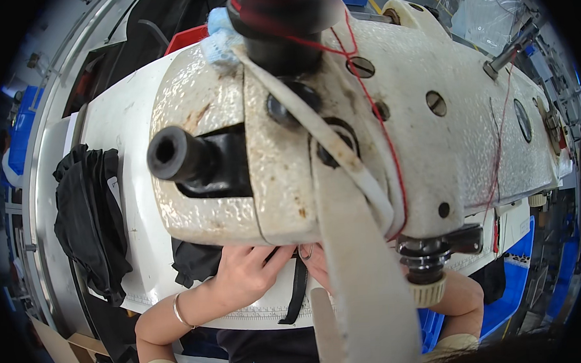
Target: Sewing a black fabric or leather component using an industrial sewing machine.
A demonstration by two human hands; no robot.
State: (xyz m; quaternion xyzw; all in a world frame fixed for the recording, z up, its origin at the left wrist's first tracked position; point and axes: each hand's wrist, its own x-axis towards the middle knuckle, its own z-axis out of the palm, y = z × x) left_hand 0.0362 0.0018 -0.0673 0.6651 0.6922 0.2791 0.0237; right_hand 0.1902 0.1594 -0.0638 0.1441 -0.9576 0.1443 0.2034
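A cream sewing machine (391, 106) with red thread fills the upper view, its pale front strip (366, 282) covering much of the middle. Below its head, my left hand (246, 274) has bent fingers close together, their tips hidden behind the machine. My right hand (315, 268) is mostly covered by the pale strip; a small metal loop shows at its fingers, too small to identify. A narrow black zipper tape (296, 291) runs down between my hands onto the white bed (137, 233). Dark fabric (193, 257) lies beside my left hand, partly under the head.
A pile of black fabric (91, 222) lies on the bed's left. Blue bins (522, 288) with dark items stand at the lower right, another blue bin (21, 131) at far left. A red tray (184, 37) sits behind the machine. A light blue cloth (216, 42) is wrapped near the top post.
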